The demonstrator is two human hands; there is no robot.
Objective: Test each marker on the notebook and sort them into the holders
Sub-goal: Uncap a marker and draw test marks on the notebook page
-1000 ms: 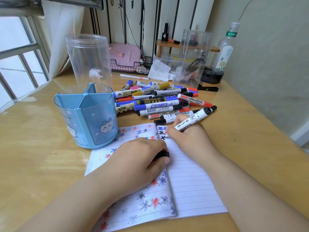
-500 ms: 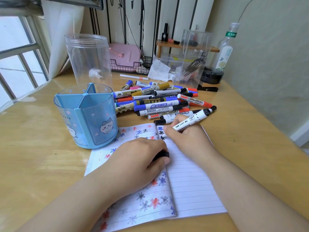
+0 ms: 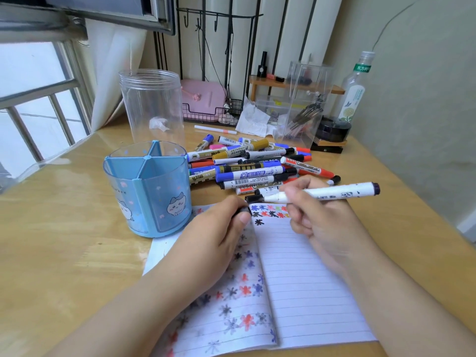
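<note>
The right hand (image 3: 316, 222) pinches a white black-ended marker (image 3: 322, 194) level above the open lined notebook (image 3: 306, 284); the left hand (image 3: 213, 238) curls its grip round a black cap (image 3: 243, 212). On the wooden table (image 3: 64, 253), piled markers (image 3: 252, 163) read "PERMANENT MARKER" and "WHITEBOARD MARKER" beside the blue cat-printed divided holder (image 3: 148, 191)

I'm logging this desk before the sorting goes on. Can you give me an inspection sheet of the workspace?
Surface: wooden desk.
Job's things: open notebook with ink marks; pile of markers; blue divided holder; clear jar.
Clutter: crumpled tissue, bottle, acrylic box.
Hands: right hand holds uncapped white marker; left hand grips black cap.
Cables: thin wire on wall.
Surroundings: window, wire rack.
</note>
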